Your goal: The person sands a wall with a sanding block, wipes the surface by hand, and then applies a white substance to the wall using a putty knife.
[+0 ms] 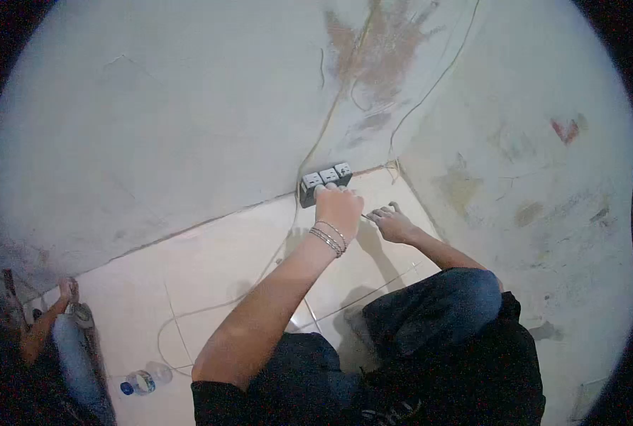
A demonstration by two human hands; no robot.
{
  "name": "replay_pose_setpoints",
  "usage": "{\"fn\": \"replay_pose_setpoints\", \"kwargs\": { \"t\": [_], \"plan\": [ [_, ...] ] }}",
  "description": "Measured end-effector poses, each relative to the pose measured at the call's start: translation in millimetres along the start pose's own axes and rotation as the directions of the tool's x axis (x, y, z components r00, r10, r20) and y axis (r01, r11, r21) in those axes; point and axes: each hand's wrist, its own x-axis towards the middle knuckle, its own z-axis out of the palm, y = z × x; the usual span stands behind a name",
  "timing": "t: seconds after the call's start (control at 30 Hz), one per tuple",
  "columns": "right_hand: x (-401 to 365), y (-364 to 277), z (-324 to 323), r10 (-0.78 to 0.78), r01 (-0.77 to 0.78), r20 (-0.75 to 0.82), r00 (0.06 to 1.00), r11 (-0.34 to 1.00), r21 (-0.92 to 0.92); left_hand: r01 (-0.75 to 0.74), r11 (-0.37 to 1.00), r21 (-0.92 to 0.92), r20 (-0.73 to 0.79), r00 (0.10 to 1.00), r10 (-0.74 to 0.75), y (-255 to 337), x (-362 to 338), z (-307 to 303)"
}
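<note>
A dark outlet box with three pale sockets rests at the foot of the wall near the corner. My left hand, with silver bracelets at the wrist, has its fingers closed on the box's front edge. To the right, my right hand is near the tiled floor, fingers partly spread; a thin dark item shows between the hands, and whether the right hand holds it is unclear. A pale cable runs down the wall beside the box.
A clear plastic bottle with a blue cap lies on the floor at lower left. Another person sits at the left edge. Cable loops across the tiles. A second cord hangs near the corner.
</note>
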Motion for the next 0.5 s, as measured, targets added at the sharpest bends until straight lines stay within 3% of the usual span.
{"fn": "replay_pose_setpoints", "kwargs": {
  "t": [0.23, 0.43, 0.5],
  "plan": [
    [0.7, -2.4, 16.8, -0.041, 0.041, 0.010, 0.999, 0.999, -0.013, 0.021, 0.999, -0.025, -0.087, 0.996, -0.023, -5.9, -15.7, -27.8],
    [-5.0, 16.2, 7.8, 0.022, -0.022, 0.000, 1.000, 1.000, 0.012, 0.036, 0.999, -0.041, -0.053, 0.998, -0.038, -5.8, -15.4, -21.4],
    [-4.8, 19.3, -5.0, 0.069, -0.064, -0.051, 0.996, 0.993, 0.099, 0.030, 0.998, -0.046, 0.062, 0.998, -0.027, -4.8, -13.8, -17.9]
  ]
}}
